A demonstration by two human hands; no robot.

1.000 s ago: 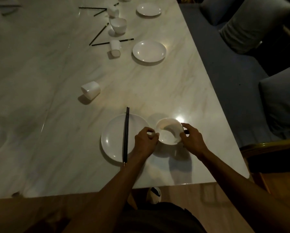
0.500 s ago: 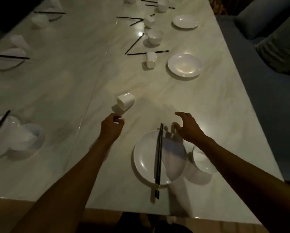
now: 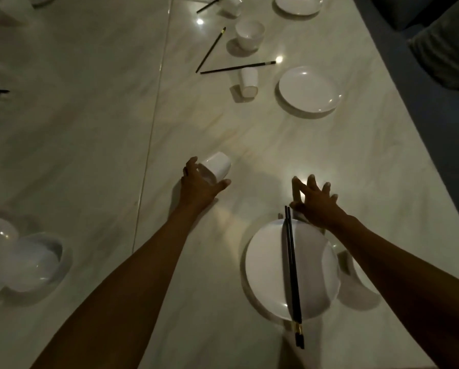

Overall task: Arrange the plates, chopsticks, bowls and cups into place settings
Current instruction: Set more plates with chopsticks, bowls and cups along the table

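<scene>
My left hand (image 3: 200, 185) wraps its fingers around a white cup (image 3: 215, 166) that lies on its side on the marble table (image 3: 249, 139). Spread open, my right hand (image 3: 316, 201) hovers just beyond the near white plate (image 3: 268, 270). A black pair of chopsticks (image 3: 292, 272) lies across that plate. A white bowl (image 3: 358, 283) sits to the plate's right, partly hidden by my right forearm.
Farther up the table lie another plate (image 3: 309, 89), a tipped cup (image 3: 249, 81), loose chopsticks (image 3: 237, 67), a bowl (image 3: 250, 33) and a far plate (image 3: 299, 4). A bowl (image 3: 34, 262) and dishes sit at the left edge. Cushioned seating (image 3: 446, 49) runs along the right.
Both hands let go of the bowl beside the plate. My left hand reached forward and closed around the tipped cup; my right hand moved past the plate's far edge.
</scene>
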